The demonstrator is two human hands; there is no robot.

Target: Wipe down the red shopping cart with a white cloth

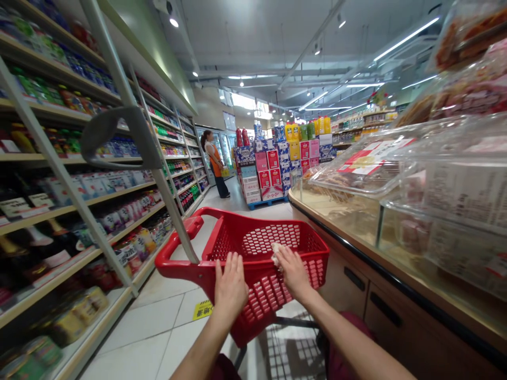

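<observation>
A red plastic shopping basket [261, 287] with perforated walls sits on a metal-framed cart right in front of me. My left hand [231, 282] lies on its near rim, fingers stretched out and holding nothing. Farther right along that same rim, my right hand [292, 270] presses a crumpled white cloth or tissue [276, 252] against the edge, its fingers bent over it. Past the basket's left end, a grey pole with a looped grey handle [148, 137] slants up to the upper left.
Shelves of bottles and packs [95, 200] run along the left. On the right, a counter [356, 227] carries clear food boxes [364, 158]. Stacked drink cartons [269, 171] stand on a blue pallet ahead. A person in an orange vest [216, 161] stands farther up the aisle.
</observation>
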